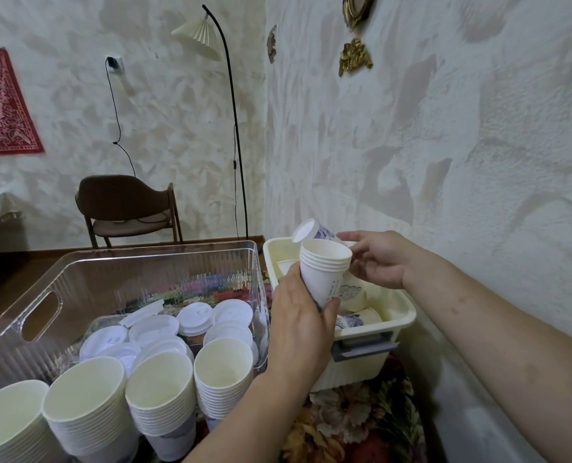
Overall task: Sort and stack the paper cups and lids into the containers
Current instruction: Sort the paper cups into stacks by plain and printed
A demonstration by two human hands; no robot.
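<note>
Floral cloth [354,426] carries the cream bin [368,332], the landmark. Above its rim, the left hand [303,332] grips a nested cup stack [324,272]; the right hand [376,259] pinches a printed cup [314,232] behind it. Stacking is underway; next, I judge, seat that cup squarely. White lids [194,317] lie in the clear tub [87,289] left of the bin.

bare forearms, no sleeves showing

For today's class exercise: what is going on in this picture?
A person is sorting paper cups. The left hand grips a short stack of nested white paper cups above a cream plastic bin; the right hand holds a single printed paper cup. White plastic lids lie in a clear plastic container.
</note>
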